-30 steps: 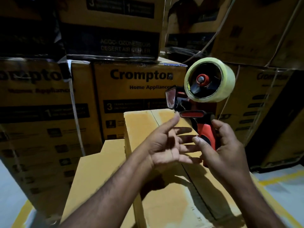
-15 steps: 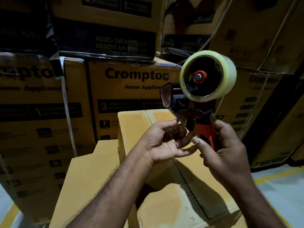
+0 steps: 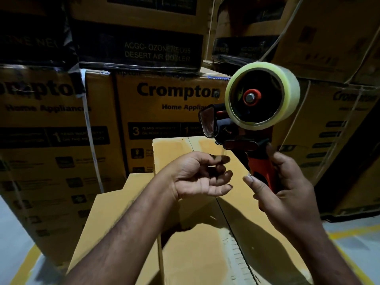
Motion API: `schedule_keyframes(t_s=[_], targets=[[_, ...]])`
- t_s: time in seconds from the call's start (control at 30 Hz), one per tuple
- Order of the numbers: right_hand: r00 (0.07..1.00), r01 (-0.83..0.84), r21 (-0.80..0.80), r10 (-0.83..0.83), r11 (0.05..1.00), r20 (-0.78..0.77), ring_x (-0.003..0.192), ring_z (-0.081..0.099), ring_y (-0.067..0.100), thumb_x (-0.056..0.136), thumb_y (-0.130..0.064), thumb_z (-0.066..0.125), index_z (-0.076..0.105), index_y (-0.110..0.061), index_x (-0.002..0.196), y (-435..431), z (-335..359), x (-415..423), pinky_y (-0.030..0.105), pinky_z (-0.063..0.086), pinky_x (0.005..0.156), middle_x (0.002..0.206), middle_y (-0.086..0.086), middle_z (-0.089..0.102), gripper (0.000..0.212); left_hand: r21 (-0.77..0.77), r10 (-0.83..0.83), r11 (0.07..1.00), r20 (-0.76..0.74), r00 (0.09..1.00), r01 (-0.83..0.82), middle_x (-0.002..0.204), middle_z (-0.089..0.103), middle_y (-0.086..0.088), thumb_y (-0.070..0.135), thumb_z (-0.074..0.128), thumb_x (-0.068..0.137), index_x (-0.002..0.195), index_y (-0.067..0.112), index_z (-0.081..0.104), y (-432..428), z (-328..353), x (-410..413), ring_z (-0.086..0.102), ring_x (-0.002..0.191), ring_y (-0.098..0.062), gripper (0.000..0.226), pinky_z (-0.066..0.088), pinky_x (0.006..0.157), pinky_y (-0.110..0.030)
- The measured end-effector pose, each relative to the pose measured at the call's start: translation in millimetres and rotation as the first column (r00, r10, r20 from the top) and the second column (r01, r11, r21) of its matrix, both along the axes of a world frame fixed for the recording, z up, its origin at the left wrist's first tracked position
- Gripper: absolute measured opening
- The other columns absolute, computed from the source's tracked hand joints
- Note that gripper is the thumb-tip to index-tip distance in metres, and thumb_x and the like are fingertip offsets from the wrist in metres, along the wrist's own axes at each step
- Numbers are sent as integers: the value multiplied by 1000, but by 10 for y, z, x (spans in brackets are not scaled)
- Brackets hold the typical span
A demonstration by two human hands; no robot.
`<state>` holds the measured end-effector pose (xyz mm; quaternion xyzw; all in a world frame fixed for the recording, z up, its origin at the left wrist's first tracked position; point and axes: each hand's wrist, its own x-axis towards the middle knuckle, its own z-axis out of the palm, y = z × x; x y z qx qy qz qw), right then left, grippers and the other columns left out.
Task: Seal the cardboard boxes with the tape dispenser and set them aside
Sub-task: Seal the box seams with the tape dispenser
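My right hand (image 3: pixel 287 194) grips the red and black handle of the tape dispenser (image 3: pixel 261 161) and holds it upright above the box. Its roll of clear tape (image 3: pixel 262 95) is at the top. My left hand (image 3: pixel 197 177) is palm up just left of the dispenser's front end, with its fingers curled and blurred. I see nothing between those fingers. Below both hands lies a plain cardboard box (image 3: pixel 197 254) with closed top flaps and a centre seam running away from me.
A lower plain box (image 3: pixel 115 212) sits against the left side of the first. Stacks of printed Crompton cartons (image 3: pixel 170 95) wall off the back, left and right. Grey floor with yellow lines (image 3: pixel 349 233) shows at the lower corners.
My left hand's fingers went from spread to curled, reached to the dispenser's front end, then dropped slightly. The dispenser stayed in my right hand, its roll turned a little more towards me.
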<state>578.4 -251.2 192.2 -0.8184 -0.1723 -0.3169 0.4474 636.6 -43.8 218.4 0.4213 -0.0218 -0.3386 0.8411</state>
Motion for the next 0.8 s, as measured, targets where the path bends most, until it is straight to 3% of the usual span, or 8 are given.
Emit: schedule_keyframes(t_s=[0.13, 0.33, 0.43, 0.5, 0.6, 0.7, 0.8], targets=[[1000, 21, -20, -21, 1000, 6, 91, 69, 24, 76, -59, 64, 43, -36, 133, -73, -42, 107, 35, 61, 66, 116, 3, 64, 66, 100, 22, 995, -27, 999, -19, 94, 68, -17, 14, 40, 104, 95, 8, 61, 84, 107, 169, 74, 87, -39, 23, 58, 76, -57], [998, 48, -36, -49, 998, -25, 97, 68, 30, 75, -64, 63, 43, -40, 135, -142, -166, 270, 48, 61, 68, 124, 1, 63, 67, 171, 61, 983, 15, 998, -63, 72, 63, -11, 5, 46, 102, 90, 0, 59, 139, 153, 415, 66, 57, -16, 18, 61, 54, -28], [999, 47, -33, -47, 998, -10, 104, 67, 28, 78, -60, 73, 44, -37, 136, -162, -177, 330, 40, 62, 74, 126, 0, 61, 69, 245, 17, 969, 81, 997, -37, 73, 59, -9, -1, 48, 100, 90, 1, 57, 159, 103, 558, 62, 56, -13, 14, 58, 53, -22], [1000, 23, -53, -22, 998, 4, 110, 64, 26, 80, -46, 78, 47, -30, 139, -186, -203, 375, 24, 58, 82, 127, -1, 60, 68, 343, -4, 939, 117, 993, -37, 72, 60, -10, -4, 48, 100, 94, 1, 57, 183, 80, 662, 63, 56, -13, 12, 57, 52, -21], [1000, 14, -137, -14, 991, -1, 113, 60, 21, 77, -33, 73, 49, -24, 140, -207, -238, 453, 11, 53, 82, 131, -4, 57, 68, 513, 15, 853, 158, 987, -95, 74, 65, -12, -6, 45, 101, 111, -1, 57, 312, 86, 903, 66, 61, -15, 17, 59, 54, -26], [999, -22, -216, 14, 976, -39, 111, 56, 13, 80, -40, 69, 43, -34, 144, -159, -261, 557, 20, 52, 80, 129, -12, 53, 69, 688, -102, 720, 235, 967, -91, 93, 71, -18, -2, 55, 97, 121, -6, 61, 440, 140, 1154, 72, 78, -23, 25, 61, 65, -34], [996, -46, -295, 21, 954, -85, 113, 53, 13, 82, -43, 66, 44, -33, 145, -68, -301, 725, 29, 56, 82, 130, -14, 49, 67, 859, -245, 499, 269, 932, -117, 104, 77, -11, 1, 67, 91, 113, 1, 72, 459, 151, 1378, 75, 96, -24, 23, 60, 81, -39]])
